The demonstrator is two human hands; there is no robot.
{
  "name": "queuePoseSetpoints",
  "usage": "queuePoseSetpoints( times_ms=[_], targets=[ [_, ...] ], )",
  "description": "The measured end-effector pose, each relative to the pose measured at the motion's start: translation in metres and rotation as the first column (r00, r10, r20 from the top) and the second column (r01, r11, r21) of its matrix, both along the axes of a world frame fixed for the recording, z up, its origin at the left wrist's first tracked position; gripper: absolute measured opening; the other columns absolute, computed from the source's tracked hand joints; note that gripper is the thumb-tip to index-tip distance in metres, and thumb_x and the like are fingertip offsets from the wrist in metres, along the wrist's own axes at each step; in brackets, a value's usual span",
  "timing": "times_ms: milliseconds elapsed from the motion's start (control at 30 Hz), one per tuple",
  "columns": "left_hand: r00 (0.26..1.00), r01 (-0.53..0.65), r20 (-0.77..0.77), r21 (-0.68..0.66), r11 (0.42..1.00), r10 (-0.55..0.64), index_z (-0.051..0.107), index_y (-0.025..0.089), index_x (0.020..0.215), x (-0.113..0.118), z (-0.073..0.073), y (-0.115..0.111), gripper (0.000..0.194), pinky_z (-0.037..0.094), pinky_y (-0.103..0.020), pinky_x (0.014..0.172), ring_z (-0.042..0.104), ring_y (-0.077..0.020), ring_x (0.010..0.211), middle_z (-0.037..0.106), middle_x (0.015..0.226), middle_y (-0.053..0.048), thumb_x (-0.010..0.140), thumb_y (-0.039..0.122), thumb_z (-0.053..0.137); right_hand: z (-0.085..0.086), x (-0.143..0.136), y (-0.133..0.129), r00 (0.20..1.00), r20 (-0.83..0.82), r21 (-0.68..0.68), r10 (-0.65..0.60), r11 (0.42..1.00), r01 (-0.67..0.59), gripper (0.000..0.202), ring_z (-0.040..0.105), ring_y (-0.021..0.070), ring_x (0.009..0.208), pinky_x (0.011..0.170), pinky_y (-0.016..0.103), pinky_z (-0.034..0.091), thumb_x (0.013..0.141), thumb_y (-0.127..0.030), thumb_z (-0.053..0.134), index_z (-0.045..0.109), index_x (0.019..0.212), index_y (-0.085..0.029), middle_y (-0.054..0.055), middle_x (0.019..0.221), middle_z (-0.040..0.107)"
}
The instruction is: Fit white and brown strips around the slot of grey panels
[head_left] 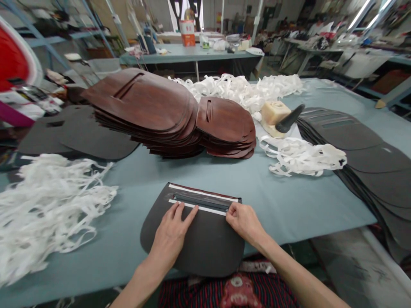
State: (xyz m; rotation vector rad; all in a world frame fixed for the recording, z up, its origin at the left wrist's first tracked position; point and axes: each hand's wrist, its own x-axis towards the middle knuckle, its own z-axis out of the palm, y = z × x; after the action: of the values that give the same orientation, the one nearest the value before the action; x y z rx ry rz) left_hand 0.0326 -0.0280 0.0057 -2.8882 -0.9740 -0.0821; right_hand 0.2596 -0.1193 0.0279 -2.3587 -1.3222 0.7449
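A dark grey rounded panel [208, 244] lies at the table's front edge, with a long slot near its straight far edge. One white strip [205, 192] runs along that far edge, and a second white strip [208, 209] runs along the slot's near side. My left hand [173, 229] rests on the panel with its fingers spread, fingertips at the nearer strip's left part. At that strip's right end, my right hand [243, 219] has its fingers pinched together; whatever is between them is hidden.
Brown leather pieces [144, 102] are stacked behind the panel. White strips are heaped at the left [48, 214] and right [305, 158]. A yellowish block [275, 112] and dark horn-shaped object [290, 119] stand near more grey panels [369, 158].
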Motion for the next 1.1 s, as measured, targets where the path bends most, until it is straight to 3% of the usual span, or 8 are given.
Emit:
queuePoseSetpoints(
  times_ms=[367,500,633,733,833,900,1000,1100],
  targets=[
    [0.999,0.035,0.040,-0.014,0.999,-0.035,0.049,0.016,0.130,0.054,0.001,-0.043,0.052,0.044,-0.051,0.095,0.047,-0.0340,0.120,0.054,0.124,-0.019,0.080,0.003,0.040,0.000,-0.002,0.002,0.998,0.066,-0.008,0.022,1.000,-0.022,0.004,0.050,0.0136,0.057,0.058,0.024,0.027,0.072,-0.017,0.053,0.055,0.073,-0.021,0.000,0.062,0.059],
    [0.995,0.039,0.098,-0.058,0.998,-0.033,0.046,0.026,0.133,0.062,-0.002,-0.053,0.058,0.045,-0.053,0.091,0.047,-0.0358,0.119,0.054,0.123,-0.016,0.079,0.004,0.044,-0.001,0.005,0.001,0.999,0.012,0.003,0.043,0.999,-0.043,0.016,0.045,0.0116,0.054,0.055,0.023,0.025,0.067,-0.011,0.053,0.050,0.079,-0.021,-0.003,0.060,0.054],
    [0.972,0.075,0.231,-0.168,0.983,-0.035,0.055,0.022,0.120,0.050,0.006,-0.032,0.041,0.045,-0.047,0.093,0.051,-0.0282,0.113,0.057,0.116,-0.013,0.084,0.007,0.043,0.005,0.005,0.009,0.995,-0.062,0.054,0.074,0.996,-0.071,0.016,0.043,0.0104,0.051,0.053,0.022,0.026,0.069,-0.009,0.050,0.049,0.080,-0.021,-0.006,0.056,0.050],
    [0.903,-0.114,0.389,-0.191,0.975,0.182,0.057,0.018,0.110,0.026,0.010,0.008,0.026,0.042,-0.046,0.098,0.050,-0.0257,0.114,0.056,0.114,-0.013,0.088,0.016,0.043,0.006,-0.012,0.022,0.985,-0.097,0.253,0.144,0.961,-0.116,0.007,0.046,0.0106,0.054,0.055,0.021,0.031,0.080,-0.015,0.047,0.049,0.082,-0.021,-0.005,0.060,0.051],
    [0.751,-0.437,0.457,-0.199,0.877,0.478,0.046,0.012,0.124,-0.007,0.006,0.049,0.047,0.039,-0.054,0.096,0.044,-0.0332,0.120,0.047,0.124,-0.019,0.083,0.032,0.056,-0.002,-0.035,0.036,0.959,-0.016,0.470,0.283,0.849,-0.242,0.008,0.051,0.0129,0.067,0.065,0.023,0.038,0.085,-0.017,0.046,0.051,0.080,-0.020,0.000,0.072,0.056],
    [0.699,-0.487,0.412,-0.325,0.811,0.585,0.043,0.010,0.127,-0.025,0.003,0.068,0.063,0.041,-0.054,0.093,0.049,-0.0338,0.112,0.051,0.117,-0.018,0.076,0.041,0.062,-0.011,-0.047,0.044,0.928,0.105,0.550,0.358,0.756,-0.354,0.012,0.052,0.0157,0.078,0.074,0.027,0.040,0.088,-0.016,0.045,0.054,0.080,-0.019,0.003,0.081,0.058],
    [0.689,-0.356,0.311,-0.642,0.679,0.655,0.052,0.013,0.115,-0.042,0.011,0.080,0.050,0.046,-0.044,0.086,0.059,-0.0271,0.095,0.061,0.098,-0.009,0.073,0.039,0.063,-0.023,-0.052,0.049,0.891,0.223,0.578,0.396,0.682,-0.448,0.013,0.051,0.0189,0.088,0.080,0.033,0.040,0.090,-0.016,0.045,0.058,0.089,-0.018,0.007,0.091,0.058],
    [0.684,-0.129,0.279,-0.864,0.488,0.675,0.057,0.015,0.095,-0.049,0.035,0.082,0.033,0.048,-0.032,0.070,0.061,-0.0208,0.079,0.063,0.085,-0.003,0.074,0.040,0.060,-0.025,-0.049,0.049,0.893,0.245,0.588,0.377,0.674,-0.446,0.014,0.051,0.0200,0.092,0.080,0.034,0.040,0.091,-0.019,0.047,0.058,0.100,-0.018,0.008,0.096,0.058]
  ],
)
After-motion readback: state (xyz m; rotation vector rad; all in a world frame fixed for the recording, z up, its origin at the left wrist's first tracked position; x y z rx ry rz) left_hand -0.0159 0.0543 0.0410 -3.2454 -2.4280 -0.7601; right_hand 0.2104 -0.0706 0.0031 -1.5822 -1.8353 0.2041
